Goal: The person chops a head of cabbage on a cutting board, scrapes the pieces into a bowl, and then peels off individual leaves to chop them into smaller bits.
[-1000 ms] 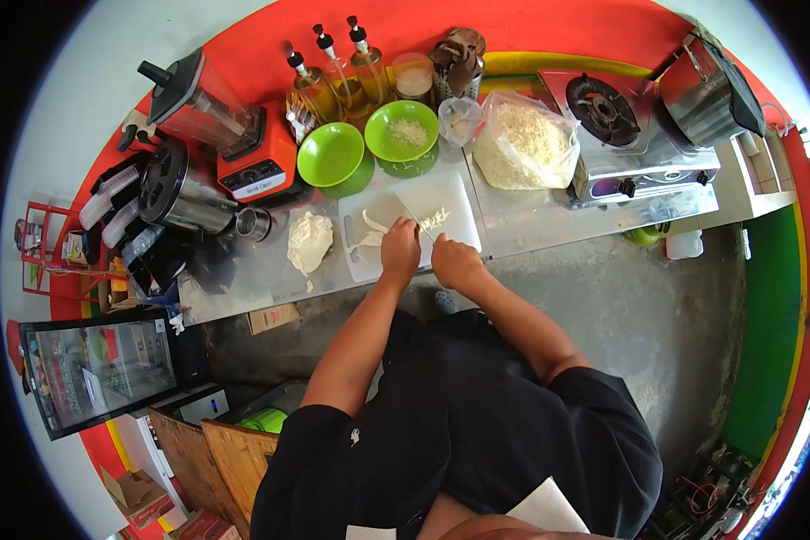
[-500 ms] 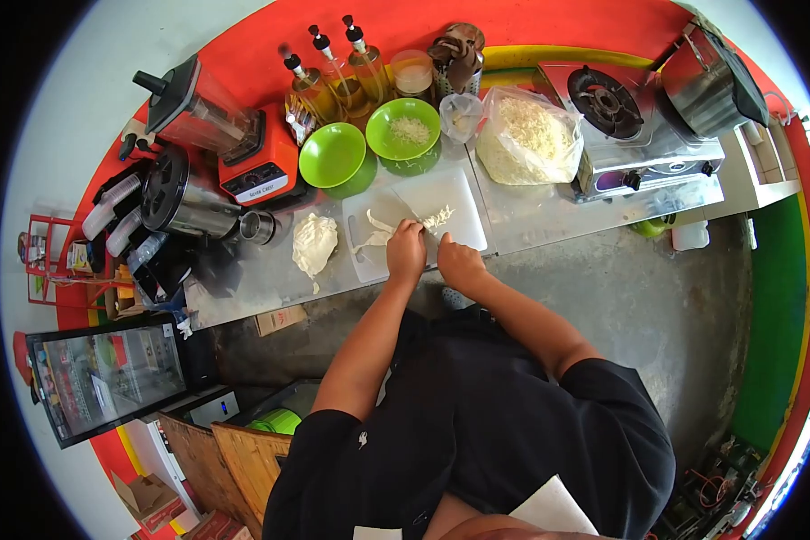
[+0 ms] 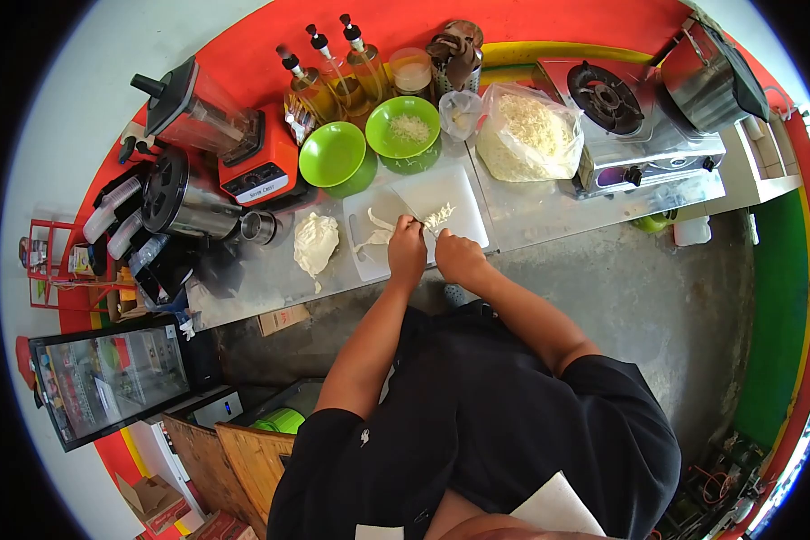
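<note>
A white cutting board [image 3: 463,184] lies on the metal counter. My right hand [image 3: 460,257] is closed round the handle of a knife, whose thin blade [image 3: 411,200] points away across the board. Beside it my left hand [image 3: 407,250] has its fingers curled down and pressed onto pale food strips by the blade; the fingertips are partly hidden. Thin cut shreds [image 3: 439,217] lie just right of the blade. Larger pale pieces [image 3: 377,231] rest left of my left hand. Off the board's left side sits a pale, soft-looking heap [image 3: 316,243].
Behind the board stand two green bowls [image 3: 333,155], one holding pale shreds [image 3: 409,130]. A plastic bag [image 3: 529,144] of shreds sits near the gas stove [image 3: 643,171]. A red blender [image 3: 259,166], a metal cup [image 3: 258,227] and pump bottles [image 3: 339,83] line the back and left.
Both hands stay at nearly the same place on the board, with only a slight shift of the fingers. The view has moved very slightly.
</note>
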### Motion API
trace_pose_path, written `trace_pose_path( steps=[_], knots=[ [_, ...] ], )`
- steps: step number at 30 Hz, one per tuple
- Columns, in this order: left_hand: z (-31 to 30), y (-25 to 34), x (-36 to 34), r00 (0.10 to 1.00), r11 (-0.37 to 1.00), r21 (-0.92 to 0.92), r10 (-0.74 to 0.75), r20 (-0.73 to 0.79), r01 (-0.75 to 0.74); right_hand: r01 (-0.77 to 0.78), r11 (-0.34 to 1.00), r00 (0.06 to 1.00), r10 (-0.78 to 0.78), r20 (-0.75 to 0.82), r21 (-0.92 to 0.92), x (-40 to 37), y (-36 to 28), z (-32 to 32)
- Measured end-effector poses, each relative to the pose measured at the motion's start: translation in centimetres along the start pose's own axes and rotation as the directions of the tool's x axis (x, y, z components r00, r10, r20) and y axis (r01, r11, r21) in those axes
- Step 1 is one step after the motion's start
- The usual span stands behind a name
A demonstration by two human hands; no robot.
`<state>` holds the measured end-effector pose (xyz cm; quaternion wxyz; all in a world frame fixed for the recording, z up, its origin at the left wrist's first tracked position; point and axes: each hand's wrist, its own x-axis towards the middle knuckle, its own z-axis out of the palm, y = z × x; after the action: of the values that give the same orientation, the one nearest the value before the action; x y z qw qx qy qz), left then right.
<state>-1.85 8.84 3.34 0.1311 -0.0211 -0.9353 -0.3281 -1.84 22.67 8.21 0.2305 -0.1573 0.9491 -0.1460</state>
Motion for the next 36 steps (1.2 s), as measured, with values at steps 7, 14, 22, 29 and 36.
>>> trace_pose_path(
  steps=[7, 14, 22, 29, 36],
  knots=[
    [0.0, 0.1, 0.0, 1.0, 1.0, -0.012, -0.001, -0.02, 0.001, -0.032, 0.997, 0.999, 0.033, -0.022, 0.065, 0.2, 0.0, 0.5],
    [-0.2, 0.3, -0.5, 0.999, 0.998, -0.052, -0.033, -0.032, 0.032, -0.048, 0.998, 0.999, 0.048, 0.008, 0.042, 0.5, 0.0, 1.5],
    [-0.1, -0.1, 0.3, 0.997, 0.995, -0.062, -0.08, -0.017, 0.079, -0.023, 0.999, 0.999, 0.024, 0.032, -0.027, 0.2, -0.3, 0.5],
    [0.0, -0.7, 0.3, 0.999, 0.995, -0.088, -0.049, -0.014, 0.048, -0.038, 0.998, 0.999, 0.038, 0.004, -0.055, 0.4, -0.2, 0.9],
    [0.0, -1.9, 0.3, 0.993, 0.975, -0.188, -0.117, -0.003, 0.115, -0.127, 0.992, 0.991, 0.126, -0.042, -0.022, -0.4, -1.0, 3.2]
  ],
)
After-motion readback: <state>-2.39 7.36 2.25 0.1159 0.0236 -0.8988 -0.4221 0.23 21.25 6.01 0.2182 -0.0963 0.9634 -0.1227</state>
